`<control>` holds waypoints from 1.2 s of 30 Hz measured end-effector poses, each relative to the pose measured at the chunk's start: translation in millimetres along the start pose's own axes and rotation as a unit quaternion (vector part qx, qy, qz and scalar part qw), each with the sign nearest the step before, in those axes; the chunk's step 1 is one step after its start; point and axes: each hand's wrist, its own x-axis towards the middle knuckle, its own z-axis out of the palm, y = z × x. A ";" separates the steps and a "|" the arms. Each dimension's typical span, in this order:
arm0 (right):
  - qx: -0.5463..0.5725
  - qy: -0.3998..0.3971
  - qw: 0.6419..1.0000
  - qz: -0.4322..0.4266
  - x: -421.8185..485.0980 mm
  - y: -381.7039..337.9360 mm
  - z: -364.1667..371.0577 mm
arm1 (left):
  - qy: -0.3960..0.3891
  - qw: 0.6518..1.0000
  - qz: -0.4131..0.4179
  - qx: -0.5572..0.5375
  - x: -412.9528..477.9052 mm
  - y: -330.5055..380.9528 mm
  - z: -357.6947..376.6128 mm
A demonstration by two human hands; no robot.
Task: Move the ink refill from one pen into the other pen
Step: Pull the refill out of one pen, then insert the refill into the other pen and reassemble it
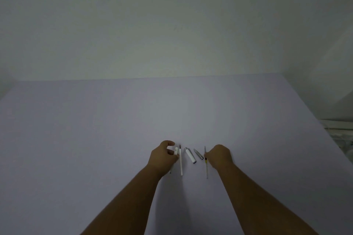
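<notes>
Pen parts lie in a row on the pale table point(172, 110) between my hands. A long white refill with a dark red tip point(180, 162) lies just right of my left hand point(164, 156). That hand curls around a white pen barrel point(175, 151), whose lower end sticks out below the wrist. A short white barrel section with a silver end point(190, 155) and a small grey cone tip point(198, 154) lie in the middle. My right hand point(219, 156) pinches a thin clear refill with a yellow and dark band point(206, 164), which rests along the table.
The table runs back to a plain white wall point(172, 25). Its right edge slants down at the right, with cluttered pale material point(342, 131) beyond it.
</notes>
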 end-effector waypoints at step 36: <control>0.293 0.057 0.949 -0.098 -51.1 -74.9 22.8 | 0.046 0.998 0.002 0.037 -5.0 -12.2 -20.9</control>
